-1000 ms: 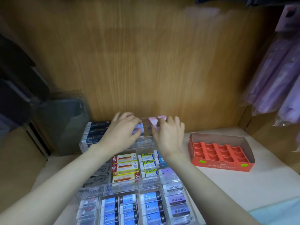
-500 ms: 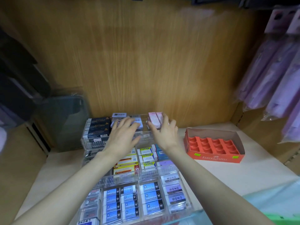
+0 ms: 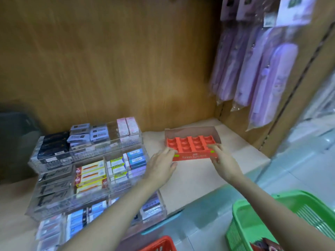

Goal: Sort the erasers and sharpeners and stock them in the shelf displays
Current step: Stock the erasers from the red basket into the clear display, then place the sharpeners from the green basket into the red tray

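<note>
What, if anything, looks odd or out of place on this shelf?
The red tray stands out: every pocket that shows is empty, while the display beside it is well stocked. The left hand and right hand are at its front corners. One top-tier display slot also looks empty.

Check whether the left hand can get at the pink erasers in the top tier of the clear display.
Probably yes. The left hand touches the front left corner of the red tray. The pink erasers stand out of the top tier of the clear display, up and left of it, with nothing between.
</note>
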`<state>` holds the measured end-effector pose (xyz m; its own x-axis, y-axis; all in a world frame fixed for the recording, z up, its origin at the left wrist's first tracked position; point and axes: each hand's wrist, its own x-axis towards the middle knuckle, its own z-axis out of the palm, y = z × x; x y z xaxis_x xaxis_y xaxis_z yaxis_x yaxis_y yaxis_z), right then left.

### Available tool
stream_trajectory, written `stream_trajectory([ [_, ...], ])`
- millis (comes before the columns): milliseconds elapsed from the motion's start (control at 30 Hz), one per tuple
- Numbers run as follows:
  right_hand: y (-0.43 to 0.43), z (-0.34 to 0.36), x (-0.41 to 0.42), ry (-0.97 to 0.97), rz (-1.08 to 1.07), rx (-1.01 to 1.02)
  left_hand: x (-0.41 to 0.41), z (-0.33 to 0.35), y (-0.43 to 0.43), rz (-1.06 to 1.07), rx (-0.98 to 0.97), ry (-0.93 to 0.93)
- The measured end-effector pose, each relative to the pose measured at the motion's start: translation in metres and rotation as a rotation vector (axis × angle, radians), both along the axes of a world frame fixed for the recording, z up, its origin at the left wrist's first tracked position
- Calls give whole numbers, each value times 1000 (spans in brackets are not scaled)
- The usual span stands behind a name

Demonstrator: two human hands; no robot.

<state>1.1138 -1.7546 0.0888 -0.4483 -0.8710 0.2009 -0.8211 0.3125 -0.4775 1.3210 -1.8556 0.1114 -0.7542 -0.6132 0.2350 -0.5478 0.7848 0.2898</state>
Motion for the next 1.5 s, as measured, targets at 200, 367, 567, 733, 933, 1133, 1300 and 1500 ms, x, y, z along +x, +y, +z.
stream_trajectory([
  [200,-7,-16,-17,64,21,88,-43,-12,-14,116,-84,-290],
  [367,2,-14,-13,135,12,89,-40,-18,-1,199,-85,-323],
  [567,34,-17,-4,217,1,128,-26,-18,31,207,-48,-210],
  [733,68,-15,6,126,84,86,-12,-17,61,218,-12,-224],
  [933,139,-17,-3,-77,-11,56,-7,-19,107,132,-20,-11],
  [1133,250,-83,-29,-209,-424,250,-55,-78,179,53,581,83],
  [1300,322,-140,-41,-284,-1029,318,-88,-148,222,133,737,-55],
  [1500,346,-180,-79,-1209,-1188,120,-116,-207,252,367,1153,20],
])
